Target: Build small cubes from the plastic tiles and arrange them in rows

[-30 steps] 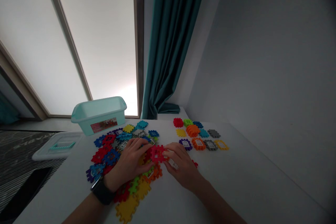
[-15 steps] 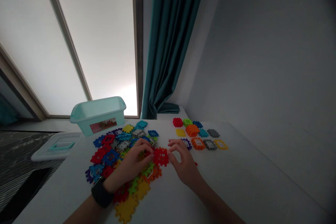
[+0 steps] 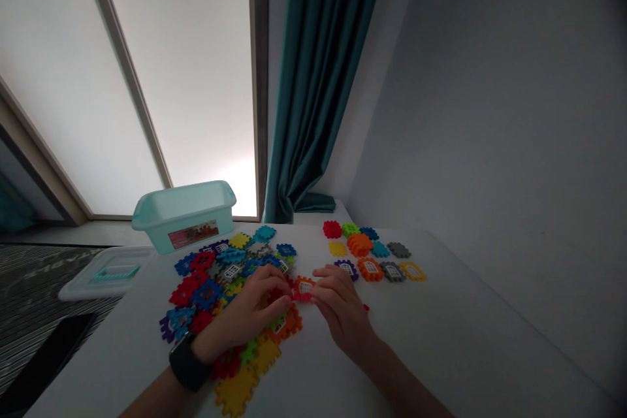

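Left hand [image 3: 252, 307]: fingers closed on the left end of the red piece [image 3: 302, 297]. Right hand [image 3: 341, 307]: fingertips pinched at its right end. The red piece is tilted nearly edge-on above the desk [image 3: 333, 372], in front of an orange window piece [image 3: 304, 285]. A mixed pile [image 3: 206, 292] lies beside the left hand. Beyond the right hand, 4 window-type pieces [image 3: 370, 268] form a row. The teal bin [image 3: 183, 209] stands behind the pile.

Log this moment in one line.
left hand: on red notched plastic tile; right hand: same tile; pose: edge-on; beyond: orange notched tile, white window insert
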A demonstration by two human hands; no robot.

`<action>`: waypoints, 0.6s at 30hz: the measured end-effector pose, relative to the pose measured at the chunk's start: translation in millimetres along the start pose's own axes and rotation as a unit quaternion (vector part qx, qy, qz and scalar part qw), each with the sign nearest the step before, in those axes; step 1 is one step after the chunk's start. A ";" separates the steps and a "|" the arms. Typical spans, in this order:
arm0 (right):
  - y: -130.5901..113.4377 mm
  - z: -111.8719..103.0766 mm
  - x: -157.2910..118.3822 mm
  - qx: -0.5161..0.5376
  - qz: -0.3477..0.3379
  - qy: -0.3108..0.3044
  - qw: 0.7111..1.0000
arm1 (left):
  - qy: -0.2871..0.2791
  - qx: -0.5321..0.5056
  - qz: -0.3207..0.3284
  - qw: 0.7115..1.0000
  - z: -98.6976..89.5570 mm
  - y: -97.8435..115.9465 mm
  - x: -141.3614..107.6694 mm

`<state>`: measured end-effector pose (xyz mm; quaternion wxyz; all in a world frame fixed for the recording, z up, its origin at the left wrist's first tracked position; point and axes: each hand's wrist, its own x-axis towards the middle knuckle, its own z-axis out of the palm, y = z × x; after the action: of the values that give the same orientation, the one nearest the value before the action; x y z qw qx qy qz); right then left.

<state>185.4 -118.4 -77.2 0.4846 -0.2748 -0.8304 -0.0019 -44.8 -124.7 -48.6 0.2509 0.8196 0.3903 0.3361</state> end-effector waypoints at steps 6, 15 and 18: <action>-6.3 -6.0 -1.0 -0.045 -0.058 -0.012 0.997 | -0.042 -0.040 0.019 0.998 -3.3 2.2 -2.6; -1.5 -1.7 0.2 -0.032 0.008 -0.062 0.998 | 0.087 0.120 0.059 0.987 1.0 -12.3 -2.6; 2.0 1.0 -1.5 -0.025 0.039 -0.077 0.996 | 0.130 0.194 0.103 0.967 2.9 -18.9 -3.3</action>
<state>186.0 -117.1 -79.4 0.4118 -0.3188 -0.8535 0.0172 -53.1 -117.0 -64.3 -0.0017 0.8377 0.3911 0.3812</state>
